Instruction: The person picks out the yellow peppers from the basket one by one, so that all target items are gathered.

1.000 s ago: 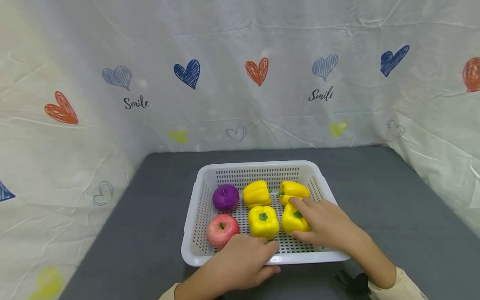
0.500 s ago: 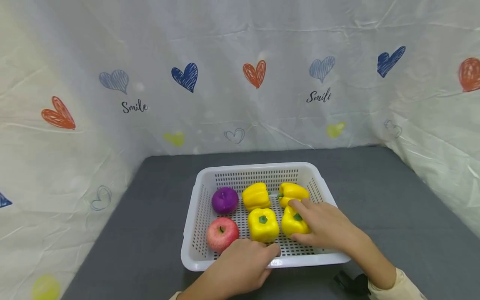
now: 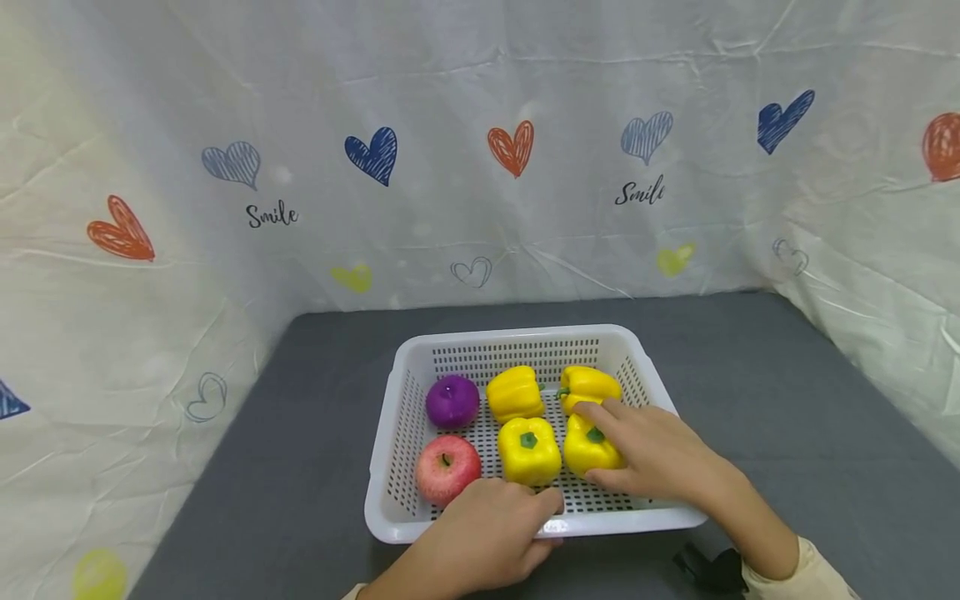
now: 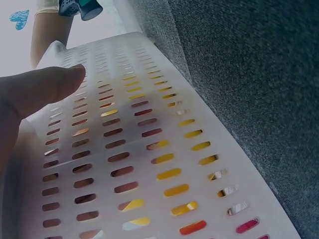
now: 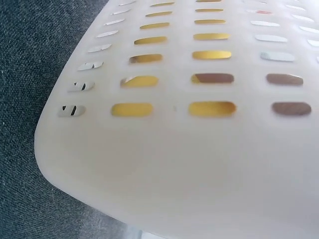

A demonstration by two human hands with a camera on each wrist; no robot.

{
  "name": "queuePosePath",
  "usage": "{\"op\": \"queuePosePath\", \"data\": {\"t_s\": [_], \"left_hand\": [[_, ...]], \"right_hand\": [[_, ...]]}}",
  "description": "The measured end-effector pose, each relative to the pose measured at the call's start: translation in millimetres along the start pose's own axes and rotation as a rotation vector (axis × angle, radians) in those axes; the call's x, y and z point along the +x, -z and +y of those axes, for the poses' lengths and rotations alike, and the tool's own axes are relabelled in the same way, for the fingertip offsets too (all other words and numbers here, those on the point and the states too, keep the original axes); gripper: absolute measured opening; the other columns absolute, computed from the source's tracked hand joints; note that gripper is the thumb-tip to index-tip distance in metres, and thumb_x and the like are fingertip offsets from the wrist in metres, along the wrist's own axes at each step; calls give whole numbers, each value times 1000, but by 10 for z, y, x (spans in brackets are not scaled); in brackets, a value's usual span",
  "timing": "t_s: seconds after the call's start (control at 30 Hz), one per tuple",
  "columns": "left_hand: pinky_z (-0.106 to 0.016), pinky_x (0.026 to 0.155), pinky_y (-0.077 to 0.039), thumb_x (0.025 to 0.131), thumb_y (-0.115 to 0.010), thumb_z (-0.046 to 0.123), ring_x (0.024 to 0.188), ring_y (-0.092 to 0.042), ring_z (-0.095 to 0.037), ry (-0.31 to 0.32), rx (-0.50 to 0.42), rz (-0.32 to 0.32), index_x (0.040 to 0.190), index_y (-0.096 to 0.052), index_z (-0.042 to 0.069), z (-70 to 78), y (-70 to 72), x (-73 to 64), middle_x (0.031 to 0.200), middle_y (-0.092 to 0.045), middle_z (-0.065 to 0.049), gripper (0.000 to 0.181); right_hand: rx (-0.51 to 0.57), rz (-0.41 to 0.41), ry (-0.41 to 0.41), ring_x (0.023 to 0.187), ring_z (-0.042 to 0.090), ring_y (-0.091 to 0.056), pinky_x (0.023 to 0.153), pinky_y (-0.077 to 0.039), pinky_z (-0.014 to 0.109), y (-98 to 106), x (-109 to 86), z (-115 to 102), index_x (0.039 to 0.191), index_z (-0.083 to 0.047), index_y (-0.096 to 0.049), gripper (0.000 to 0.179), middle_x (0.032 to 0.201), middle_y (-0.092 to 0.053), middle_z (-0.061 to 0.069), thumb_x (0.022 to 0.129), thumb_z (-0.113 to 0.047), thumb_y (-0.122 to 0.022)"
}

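Gripping the basket by its near rim, the left hand sits left of the front-right pepper, held between thumb and curled fingers of the right hand.

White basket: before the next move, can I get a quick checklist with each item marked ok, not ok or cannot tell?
1. Left hand grips the near rim of the white basket: ok.
2. Right hand holds the front-right yellow pepper: ok.
3. Basket upright on the dark tabletop: ok.
4. Back-right yellow pepper free of the right hand: cannot tell; they overlap in the head view.
5. Red apple free of the left hand: cannot tell; they overlap there too.
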State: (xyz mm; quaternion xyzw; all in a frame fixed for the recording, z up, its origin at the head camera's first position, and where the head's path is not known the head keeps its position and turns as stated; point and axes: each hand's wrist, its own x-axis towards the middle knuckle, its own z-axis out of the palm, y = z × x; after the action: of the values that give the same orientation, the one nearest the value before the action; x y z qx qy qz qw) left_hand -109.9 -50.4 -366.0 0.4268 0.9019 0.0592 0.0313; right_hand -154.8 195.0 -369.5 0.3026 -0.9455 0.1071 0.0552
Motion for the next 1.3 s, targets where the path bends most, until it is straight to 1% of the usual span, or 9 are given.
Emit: {"op": "queuePosePath", "data": {"t_s": [0.17, 0.3, 0.53, 0.67, 0.77, 0.97, 1.1, 1.23, 1.3], "left_hand": [[-18, 53, -40, 94, -68, 39, 51, -41, -4, -14, 20, 20, 96, -59, 23, 5, 4, -7, 62, -44, 13, 18], [-18, 51, -38, 95, -68, 38, 51, -40, -3, -30, 31, 38, 94, -59, 22, 8, 2, -10, 62, -43, 13, 18], [-18, 53, -40, 94, -68, 38, 51, -41, -4, -5, 1, 16, 96, -59, 23, 7, 7, -3, 62, -43, 13, 18], [-18, 52, -39, 94, -68, 38, 51, -41, -4, -6, 1, 18, 95, -58, 23, 8, 2, -5, 62, -43, 13, 18], [-18, 52, -38, 94, -68, 37, 51, -40, -4, -10, 6, 22, 95, -57, 23, 8, 0, -12, 62, -43, 13, 18], [-18, 53, -39, 94, -68, 37, 51, -41, -4, -14, -1, 19, 95, -58, 23, 5, 8, -17, 62, -43, 13, 18], [-17, 54, -40, 94, -69, 38, 52, -41, -4, 0, -17, -7, 97, -58, 23, 5, 14, -15, 62, -44, 13, 19], [-17, 54, -40, 94, -68, 39, 51, -42, -4, 12, -24, -26, 98, -58, 23, 7, 14, -13, 62, -43, 13, 19], [-17, 54, -40, 94, -69, 39, 51, -42, -4, 18, -30, -34, 99, -59, 24, 7, 11, -8, 62, -43, 13, 19]], "right_hand": [[29, 2, 32, 70, 7, -46, 62, -42, 30, 28, -1, 3, 138, -18, -55, 71, 108, -60, -5, 79, -47, -81], [67, -14, 41, 73, 7, -48, 65, -45, 31, 56, -13, 17, 140, -20, -54, 71, 112, -59, -6, 81, -49, -80], [201, -54, 59, 101, 10, -58, 82, -52, 42, 151, -61, 70, 142, -21, -52, 68, 133, -57, -4, 86, -54, -73], [291, -71, 55, 121, 13, -54, 92, -50, 44, 181, -79, 116, 145, -24, -49, 70, 142, -51, -8, 86, -53, -74], [361, -84, 59, 127, 14, -50, 97, -48, 43, 202, -94, 155, 148, -25, -46, 72, 146, -48, -9, 87, -51, -74], [471, -103, 74, 125, 14, -50, 98, -47, 38, 252, -119, 233, 151, -22, -41, 77, 150, -44, -6, 88, -49, -75], [527, -94, 84, 116, 15, -55, 93, -49, 34, 304, -148, 263, 150, -18, -41, 75, 146, -48, -1, 88, -43, -76], [561, -79, 79, 110, 14, -57, 90, -50, 32, 369, -177, 290, 148, -17, -44, 72, 141, -50, -1, 88, -38, -78], [551, -57, 86, 109, 14, -57, 90, -50, 32, 401, -193, 310, 146, -17, -45, 70, 139, -52, -2, 88, -36, -78]]}}
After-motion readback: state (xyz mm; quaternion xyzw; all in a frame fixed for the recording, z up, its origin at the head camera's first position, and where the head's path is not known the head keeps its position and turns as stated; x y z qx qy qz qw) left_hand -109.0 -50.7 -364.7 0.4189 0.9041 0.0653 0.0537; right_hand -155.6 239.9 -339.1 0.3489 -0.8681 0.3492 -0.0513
